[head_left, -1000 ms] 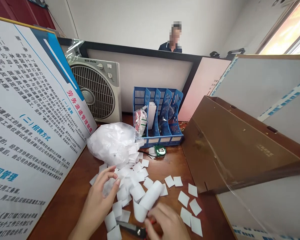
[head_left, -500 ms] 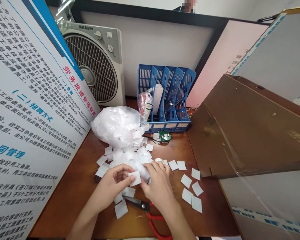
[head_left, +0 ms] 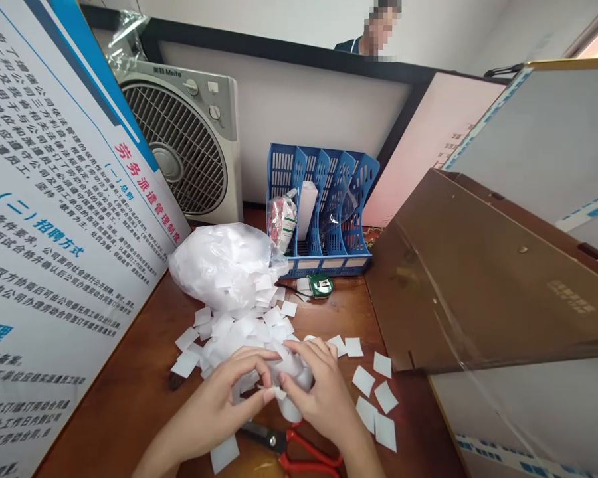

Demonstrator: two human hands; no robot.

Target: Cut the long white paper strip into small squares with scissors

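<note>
My left hand [head_left: 229,392] pinches a small thin white square [head_left: 278,392], seen nearly edge-on, between thumb and fingertips. My right hand [head_left: 323,388] is curled around a white roll [head_left: 294,405] of thin sheet material, its thumb close to the pinched square. Just behind both hands lies a heap of loose white squares [head_left: 239,328]. Below the hands are scissors with red handles [head_left: 311,455]; their dark blades point left, partly covered by my left hand. A single white square [head_left: 224,455] rests beside the blades.
A clear bag [head_left: 224,262] full of white squares spills onto the wooden table [head_left: 124,392]. Behind it stand a box fan [head_left: 184,139] and a blue file rack [head_left: 323,199], with a green tape measure [head_left: 321,285] in front. Brown board [head_left: 478,279] leans at right. A person [head_left: 373,33] is beyond the partition.
The square in my left hand has turned from facing me to nearly edge-on. More of the white roll shows under my right hand. The whole view has tilted up slightly.
</note>
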